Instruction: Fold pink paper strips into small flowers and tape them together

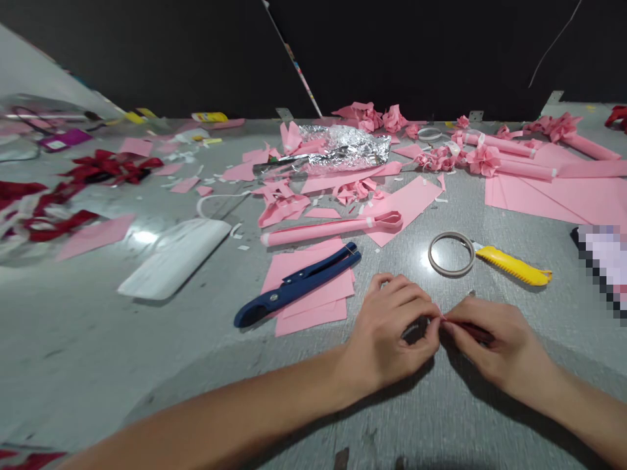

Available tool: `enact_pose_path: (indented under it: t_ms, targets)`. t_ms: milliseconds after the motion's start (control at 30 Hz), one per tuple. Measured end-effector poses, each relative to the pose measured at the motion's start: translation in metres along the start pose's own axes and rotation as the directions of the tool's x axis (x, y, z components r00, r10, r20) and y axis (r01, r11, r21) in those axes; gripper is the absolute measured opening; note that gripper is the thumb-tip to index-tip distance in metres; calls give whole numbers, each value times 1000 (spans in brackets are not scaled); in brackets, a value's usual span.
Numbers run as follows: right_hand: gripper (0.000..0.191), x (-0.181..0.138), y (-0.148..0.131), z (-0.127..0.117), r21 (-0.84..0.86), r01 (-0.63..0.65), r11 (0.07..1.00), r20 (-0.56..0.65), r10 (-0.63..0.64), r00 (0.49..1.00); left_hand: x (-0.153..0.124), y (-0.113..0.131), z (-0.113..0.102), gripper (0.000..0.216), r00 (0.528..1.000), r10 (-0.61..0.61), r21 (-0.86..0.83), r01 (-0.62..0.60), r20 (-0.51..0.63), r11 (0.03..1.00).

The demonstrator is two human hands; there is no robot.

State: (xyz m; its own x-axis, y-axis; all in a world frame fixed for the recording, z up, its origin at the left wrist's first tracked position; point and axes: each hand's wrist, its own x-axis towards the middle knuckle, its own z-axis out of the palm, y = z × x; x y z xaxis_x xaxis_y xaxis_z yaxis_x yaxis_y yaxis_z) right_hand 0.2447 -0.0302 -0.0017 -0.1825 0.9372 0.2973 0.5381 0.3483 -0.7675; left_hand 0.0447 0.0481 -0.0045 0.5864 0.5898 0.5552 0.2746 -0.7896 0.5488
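Observation:
My left hand point(392, 329) and my right hand point(499, 343) meet fingertip to fingertip low over the table. Both are closed in a pinch on a small bit of pink paper point(442, 318), mostly hidden by the fingers. Just beyond them lies a narrow roll of tape point(451, 271), with a yellow box cutter point(512, 264) beside it on the right. To the left of my left hand, a dark blue stapler point(294, 287) rests across a few pink paper sheets point(313, 316). Behind these lies a rolled pink paper tube point(318, 230) with a loop at one end.
Pink paper flowers on rolled stems point(519, 166) lie at the back right, on larger pink sheets point(539, 196). Crumpled silver foil point(347, 147) sits at the back. Leftward are a white flat piece point(176, 261), red ribbon point(108, 166) and scraps. A pixelated object point(605, 254) lies far right.

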Motion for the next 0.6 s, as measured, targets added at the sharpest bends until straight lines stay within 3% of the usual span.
enact_pose_path:
  t_ms: [233, 600]
  targets:
    - [21, 1, 1, -2, 9, -68, 998, -22, 68, 997, 0, 0, -2, 9, 1000, -30, -71, 30, 0, 997]
    - [20, 0, 0, -1, -7, 23, 1000, 3, -23, 1000, -1, 3, 0, 9, 1000, 8, 18, -8, -1, 1000]
